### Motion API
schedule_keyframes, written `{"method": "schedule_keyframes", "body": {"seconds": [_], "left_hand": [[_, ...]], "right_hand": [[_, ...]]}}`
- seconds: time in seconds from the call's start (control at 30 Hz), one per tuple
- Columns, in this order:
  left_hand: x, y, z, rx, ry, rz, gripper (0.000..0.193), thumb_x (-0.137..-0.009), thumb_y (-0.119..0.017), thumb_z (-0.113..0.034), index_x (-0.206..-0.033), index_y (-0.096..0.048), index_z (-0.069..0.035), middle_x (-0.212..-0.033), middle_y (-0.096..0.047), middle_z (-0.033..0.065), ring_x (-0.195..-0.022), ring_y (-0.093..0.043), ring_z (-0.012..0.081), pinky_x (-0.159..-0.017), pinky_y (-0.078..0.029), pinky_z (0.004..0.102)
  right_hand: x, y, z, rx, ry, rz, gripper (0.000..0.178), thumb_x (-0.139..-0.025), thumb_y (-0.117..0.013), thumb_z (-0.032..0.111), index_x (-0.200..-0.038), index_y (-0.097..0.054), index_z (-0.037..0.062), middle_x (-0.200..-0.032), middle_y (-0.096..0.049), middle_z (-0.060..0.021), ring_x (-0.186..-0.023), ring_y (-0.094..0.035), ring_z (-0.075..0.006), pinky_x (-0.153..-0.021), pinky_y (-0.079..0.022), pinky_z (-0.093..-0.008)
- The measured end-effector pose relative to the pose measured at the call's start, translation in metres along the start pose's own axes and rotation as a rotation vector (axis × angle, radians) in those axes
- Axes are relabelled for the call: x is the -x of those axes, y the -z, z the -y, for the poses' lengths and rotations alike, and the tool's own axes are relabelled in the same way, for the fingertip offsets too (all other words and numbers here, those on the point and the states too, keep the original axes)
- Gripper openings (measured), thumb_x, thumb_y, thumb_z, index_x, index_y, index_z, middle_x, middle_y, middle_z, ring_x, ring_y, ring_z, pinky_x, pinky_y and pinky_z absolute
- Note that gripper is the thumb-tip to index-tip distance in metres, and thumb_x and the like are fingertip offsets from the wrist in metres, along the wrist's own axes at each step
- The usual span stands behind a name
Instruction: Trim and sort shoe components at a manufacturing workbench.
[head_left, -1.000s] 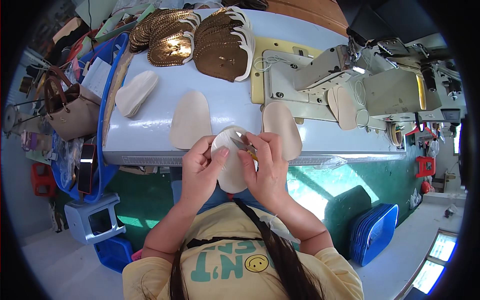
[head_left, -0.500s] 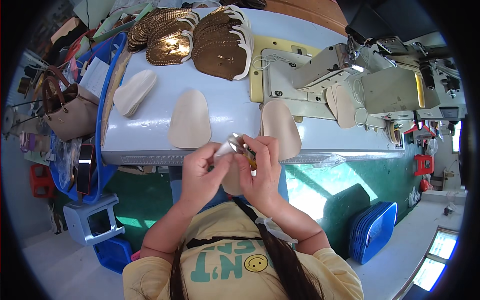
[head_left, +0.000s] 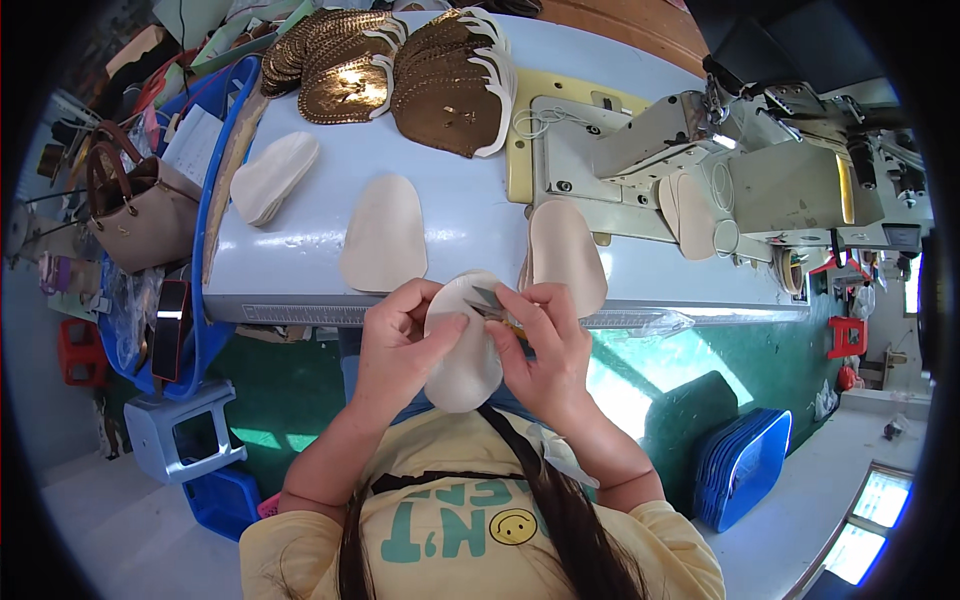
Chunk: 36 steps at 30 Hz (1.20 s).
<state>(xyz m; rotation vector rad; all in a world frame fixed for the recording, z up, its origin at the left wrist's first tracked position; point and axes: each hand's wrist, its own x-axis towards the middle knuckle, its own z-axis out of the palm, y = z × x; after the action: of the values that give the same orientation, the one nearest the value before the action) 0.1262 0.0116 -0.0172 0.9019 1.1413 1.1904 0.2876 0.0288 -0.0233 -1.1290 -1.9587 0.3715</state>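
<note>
Just in front of the table's near edge, my left hand (head_left: 395, 345) grips a pale, oval insole (head_left: 465, 375), its thumb pressed on the upper face. My right hand (head_left: 545, 355) is closed on small metal thread snips (head_left: 487, 299) whose blades lie against the insole's upper right part. The handle of the snips is mostly hidden by the fingers, with a bit of yellow showing. Beyond my hands, one pale insole pile (head_left: 385, 235) rests on the table to the left and another pile (head_left: 568, 255) to the right.
Glossy gold-brown stitched pieces (head_left: 450, 105) lie in stacks at the table's far side. A sewing machine (head_left: 650, 140) stands on the right, with more insoles (head_left: 688, 215) beside it. Another insole stack (head_left: 275, 180) lies far left. Blue baskets (head_left: 745, 465) and a stool (head_left: 190, 430) stand below.
The insole has turned so its broad face shows, where before it was bent and mostly hidden. My right hand has moved slightly right and down, with the snips' blades still at the insole.
</note>
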Motion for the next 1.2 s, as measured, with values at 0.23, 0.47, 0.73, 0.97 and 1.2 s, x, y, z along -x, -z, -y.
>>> {"method": "schedule_keyframes", "body": {"seconds": [0.23,0.47,0.73,0.97,1.2], "left_hand": [[0.004,0.000,0.001,-0.002,-0.027,0.003,0.012,-0.081,-0.060,0.002,-0.093,-0.062,0.003,-0.082,-0.061,0.0013,-0.072,-0.055,0.0045,-0.061,-0.044,0.0203],[0.002,0.001,0.015,-0.251,-0.128,0.021,0.013,-0.079,-0.060,0.000,-0.091,-0.064,0.000,-0.072,-0.052,-0.0024,-0.064,-0.045,0.0032,-0.057,-0.039,0.0205],[0.005,-0.006,0.028,-0.195,-0.051,-0.018,0.012,-0.078,-0.063,-0.004,-0.089,-0.064,0.001,-0.070,-0.051,-0.0006,-0.064,-0.048,0.0064,-0.056,-0.039,0.0229],[0.002,-0.006,0.020,-0.498,-0.238,0.018,0.011,-0.078,-0.059,-0.001,-0.088,-0.063,0.003,-0.073,-0.053,0.0003,-0.068,-0.050,0.0073,-0.059,-0.041,0.0227],[-0.002,0.014,0.016,0.458,0.399,0.308,0.015,-0.087,-0.051,-0.006,-0.096,-0.060,0.002,-0.090,-0.062,0.0035,-0.082,-0.060,0.0114,-0.073,-0.047,0.0241]], "right_hand": [[0.005,-0.003,0.001,0.004,0.094,0.002,0.036,-0.069,-0.073,-0.001,-0.104,-0.062,0.0017,-0.087,-0.053,-0.0101,-0.057,-0.056,-0.0194,-0.046,-0.045,-0.0285],[0.009,-0.022,-0.002,-0.109,0.054,-0.103,0.039,-0.069,-0.072,0.003,-0.106,-0.059,0.0018,-0.087,-0.053,-0.0097,-0.059,-0.055,-0.0212,-0.047,-0.045,-0.0297],[-0.009,0.000,-0.003,-0.445,-0.155,-0.015,0.033,-0.069,-0.077,0.006,-0.095,-0.057,0.0018,-0.082,-0.052,-0.0051,-0.063,-0.047,-0.0109,-0.056,-0.040,-0.0209],[-0.006,-0.013,-0.011,-0.449,-0.117,0.159,0.027,-0.067,-0.076,0.000,-0.083,-0.054,0.0038,-0.079,-0.054,-0.0045,-0.060,-0.049,-0.0114,-0.051,-0.040,-0.0238],[-0.006,-0.013,-0.010,-0.293,0.361,0.094,0.027,-0.062,-0.072,-0.006,-0.080,-0.054,0.0019,-0.085,-0.059,-0.0094,-0.070,-0.064,-0.0223,-0.056,-0.052,-0.0292]]}}
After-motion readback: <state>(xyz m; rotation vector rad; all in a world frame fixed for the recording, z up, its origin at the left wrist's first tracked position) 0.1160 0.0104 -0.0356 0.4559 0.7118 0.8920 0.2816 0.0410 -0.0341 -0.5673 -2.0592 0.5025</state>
